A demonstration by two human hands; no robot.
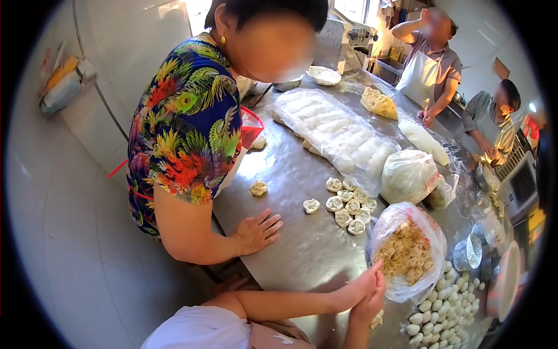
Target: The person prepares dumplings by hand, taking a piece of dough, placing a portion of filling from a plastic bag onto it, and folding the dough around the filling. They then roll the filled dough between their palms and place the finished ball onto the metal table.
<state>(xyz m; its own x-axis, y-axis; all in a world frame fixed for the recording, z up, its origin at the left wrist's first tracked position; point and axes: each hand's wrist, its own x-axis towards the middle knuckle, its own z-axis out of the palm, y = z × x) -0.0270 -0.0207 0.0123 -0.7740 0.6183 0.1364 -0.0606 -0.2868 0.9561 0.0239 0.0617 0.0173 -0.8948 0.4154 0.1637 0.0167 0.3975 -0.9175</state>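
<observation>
My left hand (357, 287) and my right hand (370, 303) are pressed together above the metal table, fingers closed. What they hold, if anything, is hidden. Just beyond them is an open plastic bag (437, 228) full of crumbly tan filling (405, 251). A small pale dough piece (377, 319) shows beside my right wrist. Farther off lies a cluster of round pleated dough pieces (352, 206), with one dough round (311, 206) set apart. To the right, many small white dough balls (439, 308) cover the table.
A co-worker in a patterned shirt (186, 128) rests a hand (258, 232) on the metal table (290, 264) at left. Plastic-covered dough (337, 134), a bagged white mass (408, 176) and metal bowls (468, 253) stand around. Two more people (427, 70) work at the far side.
</observation>
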